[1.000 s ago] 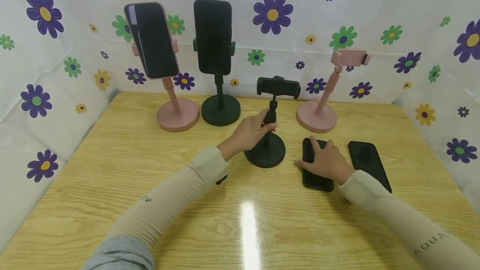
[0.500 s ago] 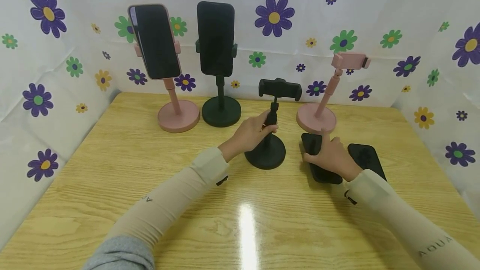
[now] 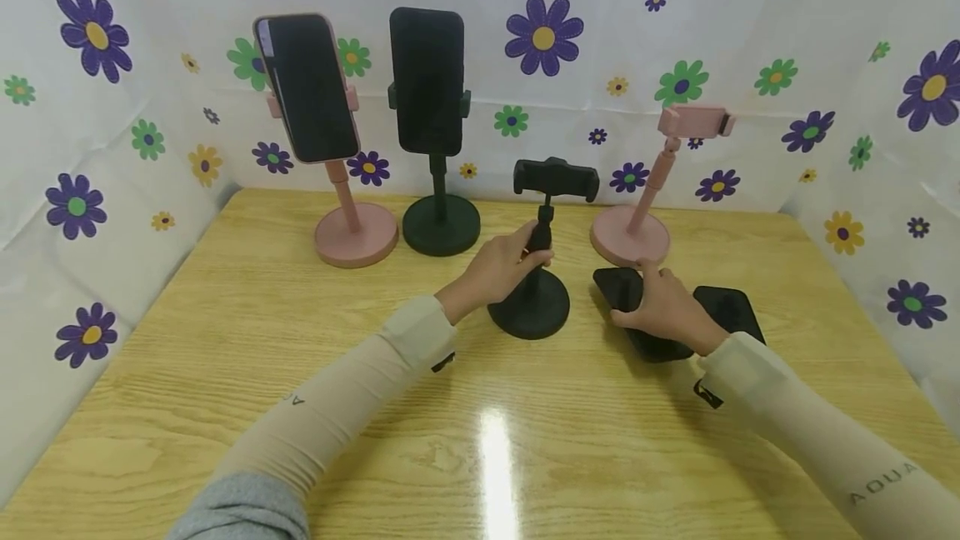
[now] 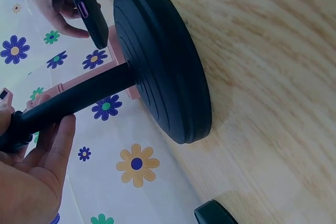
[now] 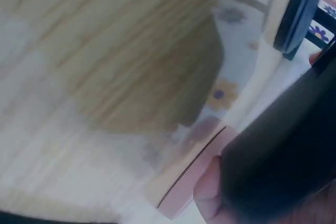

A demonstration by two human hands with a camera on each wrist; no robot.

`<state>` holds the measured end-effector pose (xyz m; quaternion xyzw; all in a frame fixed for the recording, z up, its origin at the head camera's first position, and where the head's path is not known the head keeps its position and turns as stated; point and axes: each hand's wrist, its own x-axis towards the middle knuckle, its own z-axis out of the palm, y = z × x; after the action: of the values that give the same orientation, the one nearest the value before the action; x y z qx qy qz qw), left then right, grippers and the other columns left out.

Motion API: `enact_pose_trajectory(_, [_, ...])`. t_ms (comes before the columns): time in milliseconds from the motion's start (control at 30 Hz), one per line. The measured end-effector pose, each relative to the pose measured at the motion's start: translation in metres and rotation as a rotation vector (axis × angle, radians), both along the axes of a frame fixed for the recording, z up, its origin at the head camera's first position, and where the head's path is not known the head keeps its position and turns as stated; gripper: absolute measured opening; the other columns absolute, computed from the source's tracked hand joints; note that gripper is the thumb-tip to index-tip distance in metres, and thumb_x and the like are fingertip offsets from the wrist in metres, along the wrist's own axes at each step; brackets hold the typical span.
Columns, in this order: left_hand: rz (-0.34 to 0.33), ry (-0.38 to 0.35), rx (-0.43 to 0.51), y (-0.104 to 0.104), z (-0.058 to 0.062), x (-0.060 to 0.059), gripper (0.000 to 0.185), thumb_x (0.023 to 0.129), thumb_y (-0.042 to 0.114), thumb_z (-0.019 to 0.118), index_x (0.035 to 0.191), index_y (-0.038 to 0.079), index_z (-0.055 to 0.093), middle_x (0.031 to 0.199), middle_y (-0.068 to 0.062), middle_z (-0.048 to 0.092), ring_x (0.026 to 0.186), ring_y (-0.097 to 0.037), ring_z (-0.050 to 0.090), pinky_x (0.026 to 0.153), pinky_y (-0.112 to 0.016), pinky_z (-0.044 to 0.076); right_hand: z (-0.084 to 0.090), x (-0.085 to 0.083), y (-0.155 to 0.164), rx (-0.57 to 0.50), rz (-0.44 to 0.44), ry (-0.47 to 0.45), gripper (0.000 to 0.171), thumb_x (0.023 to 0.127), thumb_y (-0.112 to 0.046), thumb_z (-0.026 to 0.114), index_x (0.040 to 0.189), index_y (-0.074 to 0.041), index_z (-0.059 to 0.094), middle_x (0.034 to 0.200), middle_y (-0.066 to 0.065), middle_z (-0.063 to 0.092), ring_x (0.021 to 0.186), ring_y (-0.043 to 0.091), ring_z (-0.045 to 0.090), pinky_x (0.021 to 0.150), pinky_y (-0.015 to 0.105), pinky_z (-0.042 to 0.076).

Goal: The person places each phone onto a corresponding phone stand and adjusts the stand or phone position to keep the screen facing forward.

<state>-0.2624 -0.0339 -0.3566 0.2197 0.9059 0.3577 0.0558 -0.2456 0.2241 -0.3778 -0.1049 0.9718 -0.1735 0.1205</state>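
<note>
My left hand (image 3: 527, 253) grips the pole of a small black phone stand (image 3: 529, 308), whose empty clamp (image 3: 556, 178) sits on top. In the left wrist view the stand's round base (image 4: 163, 61) rests on the wooden table and my fingers (image 4: 50, 156) wrap the pole. My right hand (image 3: 654, 300) holds a black phone (image 3: 615, 288) by its edges just right of that base, one end raised off the table. The left wrist view shows the same phone (image 4: 90, 14) held up off the table. A second black phone (image 3: 731, 311) lies flat beside it.
At the back stand a pink stand holding a phone (image 3: 307, 86), a black stand holding a phone (image 3: 427, 82), and an empty pink stand (image 3: 628, 236) close behind my right hand. Flowered cloth walls (image 3: 75, 148) close in the table (image 3: 262, 332) on three sides.
My right hand went from resting flat on the black phone to gripping it, drawing it back and left toward the pink base with one end raised. The left hand stayed on the pole.
</note>
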Motion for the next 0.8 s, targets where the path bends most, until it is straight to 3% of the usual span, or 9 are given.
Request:
enact_pose_trajectory(200, [0.015,-0.002,-0.006,0.002,-0.002,-0.001,0.051,0.098,0.039,0.045,0.136,0.007,0.039,0.108,-0.004,0.067,0.106,-0.021,0.063,0.096,-0.038,0.047,0.001,-0.003,0.009,-0.017,0.216,0.034,0.092,0.07,-0.022,0.079,0.143,-0.003,0.027,0.142,0.027,0.037,0.116,0.05,0.04,0.088,0.064,0.039])
enact_pose_trajectory(367, [0.016,0.002,0.009,0.002,-0.002,-0.002,0.044,0.097,0.041,0.045,0.127,0.008,0.046,0.105,-0.004,0.067,0.103,-0.021,0.064,0.093,-0.038,0.048,-0.001,-0.011,0.016,-0.007,0.376,0.002,0.086,0.068,-0.014,0.08,0.139,0.002,0.033,0.142,0.025,0.038,0.123,0.045,0.039,0.098,0.061,0.034])
enact_pose_trajectory(600, [0.008,-0.01,0.011,0.002,-0.004,-0.001,0.049,0.099,0.037,0.045,0.136,0.006,0.04,0.106,-0.005,0.067,0.103,-0.021,0.063,0.093,-0.039,0.048,-0.003,-0.017,0.018,0.055,0.557,-0.068,0.086,0.064,-0.008,0.082,0.137,0.004,0.037,0.136,0.024,0.039,0.122,0.042,0.039,0.098,0.058,0.038])
enact_pose_trajectory(800, [0.011,0.009,0.006,0.002,-0.002,-0.001,0.044,0.098,0.041,0.044,0.127,0.008,0.046,0.104,-0.004,0.066,0.1,-0.02,0.064,0.09,-0.038,0.049,-0.002,-0.012,0.006,0.133,0.749,0.02,0.083,0.06,-0.002,0.086,0.132,-0.014,0.047,0.126,0.013,0.048,0.114,0.03,0.047,0.097,0.053,0.044])
